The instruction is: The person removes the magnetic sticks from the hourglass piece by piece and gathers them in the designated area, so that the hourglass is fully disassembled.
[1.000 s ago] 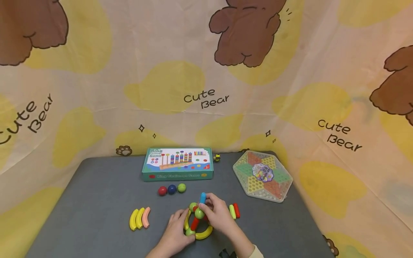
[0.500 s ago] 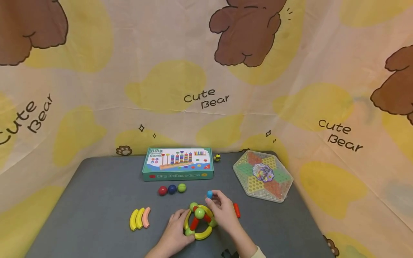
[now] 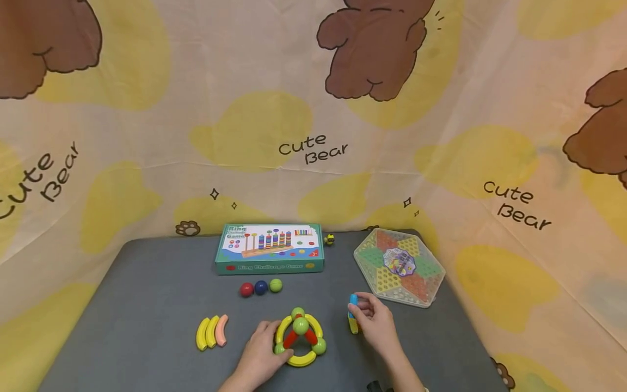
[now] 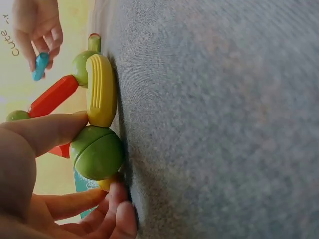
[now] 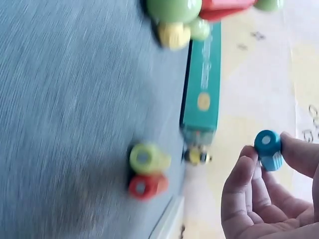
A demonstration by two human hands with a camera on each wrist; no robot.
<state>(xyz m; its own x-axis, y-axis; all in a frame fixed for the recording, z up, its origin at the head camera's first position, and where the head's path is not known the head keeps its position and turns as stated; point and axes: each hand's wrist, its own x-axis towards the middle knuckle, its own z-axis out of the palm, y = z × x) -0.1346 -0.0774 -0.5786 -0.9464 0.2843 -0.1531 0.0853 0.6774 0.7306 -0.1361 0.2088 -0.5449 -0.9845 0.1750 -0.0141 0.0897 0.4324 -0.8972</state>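
My left hand (image 3: 259,351) grips the lower left of a pyramid-shaped frame, with its thumb and fingers about a green ball (image 4: 97,153). Curved yellow sticks (image 3: 301,360) and green balls form the ring-like base; straight red sticks (image 3: 311,337) rise to a green ball (image 3: 301,326) on top. To the right, my right hand (image 3: 381,325) pinches a short blue stick (image 5: 269,149) between thumb and fingertips, above the table. Below it lie a yellow-green stick (image 5: 148,158) and a red stick (image 5: 147,186), side by side; the hand hides the red one in the head view.
Two yellow curved sticks (image 3: 208,332) and a pink one (image 3: 222,330) lie at left. Red (image 3: 246,289), blue (image 3: 262,287) and green (image 3: 276,285) balls sit in a row before a ring game box (image 3: 269,267). A hexagonal game board (image 3: 399,268) lies at back right.
My right hand has carried the blue stick away from the frame's top ball, rightward to above the loose sticks. The left hand still holds the frame, which has turned and shifted slightly left.
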